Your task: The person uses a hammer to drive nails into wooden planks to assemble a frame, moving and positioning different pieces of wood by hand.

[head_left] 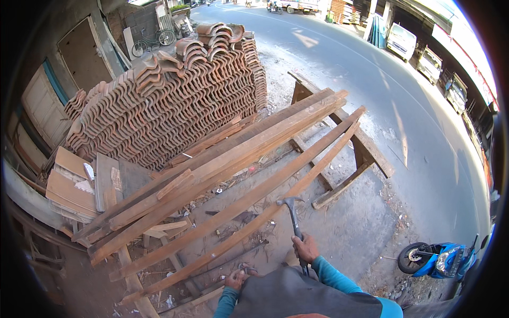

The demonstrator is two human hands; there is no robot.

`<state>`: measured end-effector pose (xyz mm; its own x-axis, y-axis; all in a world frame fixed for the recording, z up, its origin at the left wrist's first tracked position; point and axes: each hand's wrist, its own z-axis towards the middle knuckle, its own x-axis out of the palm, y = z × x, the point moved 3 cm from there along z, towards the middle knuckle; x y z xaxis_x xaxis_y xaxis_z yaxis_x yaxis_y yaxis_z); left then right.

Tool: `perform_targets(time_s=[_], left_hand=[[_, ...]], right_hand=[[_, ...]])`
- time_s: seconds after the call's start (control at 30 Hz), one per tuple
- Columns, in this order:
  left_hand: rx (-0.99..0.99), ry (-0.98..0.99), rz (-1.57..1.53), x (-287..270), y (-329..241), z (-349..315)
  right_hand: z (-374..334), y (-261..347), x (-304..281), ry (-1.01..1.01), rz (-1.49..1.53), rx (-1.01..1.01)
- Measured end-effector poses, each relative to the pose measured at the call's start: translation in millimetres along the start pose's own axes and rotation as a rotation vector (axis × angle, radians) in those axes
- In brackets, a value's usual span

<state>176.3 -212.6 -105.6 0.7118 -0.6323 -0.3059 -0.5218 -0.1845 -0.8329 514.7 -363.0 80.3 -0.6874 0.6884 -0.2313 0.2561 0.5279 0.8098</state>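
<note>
My right hand [306, 249] is wrapped round the dark handle of a claw hammer [295, 222]. The hammer points away from me, its metal head beside or over the nearest narrow wooden strip [212, 253]; contact cannot be made out. Lower down, my left hand [234, 279] is closed with curled fingers, close to my foot. Whatever it may hold is too small to tell. A second narrow plank [238, 202] runs alongside the strip, and beyond it lie several thicker wooden beams [254, 150].
A wooden trestle [369, 151] carries the far ends of the timber. Behind stands a tall stack of clay roof tiles [175, 100]. Flat boards [69, 185] lie at left. A blue motorbike [442, 261] is parked at right, near the road [366, 69]. Wood scraps litter the ground.
</note>
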Motion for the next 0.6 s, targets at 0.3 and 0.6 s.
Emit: perform_targets(time_s=[0.3,0.6], left_hand=[[0.635,-0.624,0.244,80,-266,82],[0.724,-0.501,0.355,204,-344,117]], right_hand=[[26,10,-140,0.191,0.114,-0.022],[26,-25,-317,-0.174,0.115,0.095]])
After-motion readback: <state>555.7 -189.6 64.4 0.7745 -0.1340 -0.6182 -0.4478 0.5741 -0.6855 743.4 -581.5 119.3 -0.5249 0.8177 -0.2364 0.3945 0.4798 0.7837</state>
